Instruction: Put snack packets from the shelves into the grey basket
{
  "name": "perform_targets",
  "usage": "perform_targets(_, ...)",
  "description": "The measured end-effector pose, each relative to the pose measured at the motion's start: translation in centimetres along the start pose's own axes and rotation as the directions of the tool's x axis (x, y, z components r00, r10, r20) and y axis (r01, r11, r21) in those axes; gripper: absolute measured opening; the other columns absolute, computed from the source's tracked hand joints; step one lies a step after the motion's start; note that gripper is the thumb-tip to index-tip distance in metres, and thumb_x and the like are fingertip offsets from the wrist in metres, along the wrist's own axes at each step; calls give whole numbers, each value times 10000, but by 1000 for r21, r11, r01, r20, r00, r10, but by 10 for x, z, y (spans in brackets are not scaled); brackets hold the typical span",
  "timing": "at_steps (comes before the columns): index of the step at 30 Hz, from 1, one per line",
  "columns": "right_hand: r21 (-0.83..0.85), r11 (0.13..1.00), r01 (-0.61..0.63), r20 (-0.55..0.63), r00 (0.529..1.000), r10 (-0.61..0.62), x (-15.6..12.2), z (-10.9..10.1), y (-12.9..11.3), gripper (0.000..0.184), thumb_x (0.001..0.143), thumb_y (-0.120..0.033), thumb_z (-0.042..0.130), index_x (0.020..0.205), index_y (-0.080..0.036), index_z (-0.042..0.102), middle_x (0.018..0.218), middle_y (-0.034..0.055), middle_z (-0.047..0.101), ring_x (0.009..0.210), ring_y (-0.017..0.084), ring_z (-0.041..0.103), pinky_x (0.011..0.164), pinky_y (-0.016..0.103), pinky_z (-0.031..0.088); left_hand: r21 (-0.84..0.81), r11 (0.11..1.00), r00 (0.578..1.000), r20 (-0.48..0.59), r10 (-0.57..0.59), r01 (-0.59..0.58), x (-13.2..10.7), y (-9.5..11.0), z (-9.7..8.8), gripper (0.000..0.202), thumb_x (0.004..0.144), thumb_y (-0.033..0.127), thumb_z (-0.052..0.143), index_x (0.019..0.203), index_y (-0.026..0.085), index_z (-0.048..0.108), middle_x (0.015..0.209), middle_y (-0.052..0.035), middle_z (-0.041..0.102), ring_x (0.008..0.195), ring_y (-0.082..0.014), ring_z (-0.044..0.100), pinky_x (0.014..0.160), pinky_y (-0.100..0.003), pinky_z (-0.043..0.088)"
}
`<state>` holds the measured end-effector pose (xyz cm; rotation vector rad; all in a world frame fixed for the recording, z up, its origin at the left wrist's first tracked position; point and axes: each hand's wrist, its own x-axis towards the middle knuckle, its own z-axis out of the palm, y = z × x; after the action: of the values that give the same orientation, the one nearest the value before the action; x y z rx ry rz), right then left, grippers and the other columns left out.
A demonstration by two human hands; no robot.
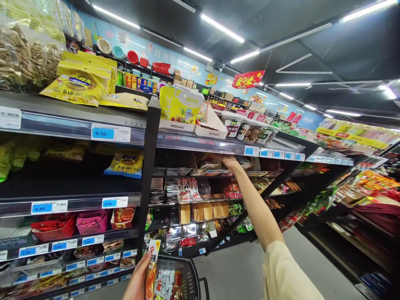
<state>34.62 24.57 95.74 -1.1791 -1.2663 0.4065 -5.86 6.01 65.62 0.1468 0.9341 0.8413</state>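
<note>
Head view: left hand (138,280) clasps snack packet (151,271).

Stocked shelves (200,145), grey floor (237,266), ceiling striplights (221,28).

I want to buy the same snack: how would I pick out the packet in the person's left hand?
Follow the black shelf post down to the black mesh basket at the bottom. Over its rim, the left hand holds a slim packet upright. Unlike the red-and-white packs lying inside, it is orange with a yellow top.

Right hand (230,161) fingers hidden under shelf (200,146).
</note>
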Motion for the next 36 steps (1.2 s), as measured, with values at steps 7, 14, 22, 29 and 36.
perform_targets(7,-162,986,-34,186,980,65,-4,0,-6,533,512,-334,976,996,-248,769,922,5,817,929,267,753,1026,524,567,-21,1000,994,-110,-21,18,-10,6,18,519,892,230,734,1395,293,624,1424,-72,683,1434,-296,527,1204,-436,466)
perform_targets(14,-77,995,-63,179,981,76,-18,-3,-15,379,635,-449,919,919,-238,782,900,28,810,972,268,724,1065,515,517,-53,998,998,-63,32,-35,-13,1,31,601,933,72,591,1505,233,504,1281,-108,750,1172,-259,735,1053,-416,579)
perform_targets(22,-508,745,431,239,902,-359,-116,-2,-71,292,921,-471,679,790,-223,760,767,36,760,712,191,669,769,342,552,137,868,848,333,413,-477,-37,40,75,305,778,143,855,1070,152,769,1112,-83,791,976,-208,733,852,-240,571)
perform_targets(29,-352,911,216,697,710,101,-190,44,-78,450,793,-433,847,1196,-250,766,833,2,794,529,144,636,521,258,518,157,769,686,583,434,-620,-44,50,136,263,816,184,829,1067,138,765,1040,-92,783,983,-237,717,878,-295,548)
perform_targets(36,-288,942,173,760,639,115,-193,40,-78,187,811,-351,826,826,-172,775,740,15,776,632,149,710,561,216,565,338,559,603,692,398,-757,-53,28,144,428,826,346,797,1194,143,721,1144,-109,782,971,-226,730,859,-310,572)
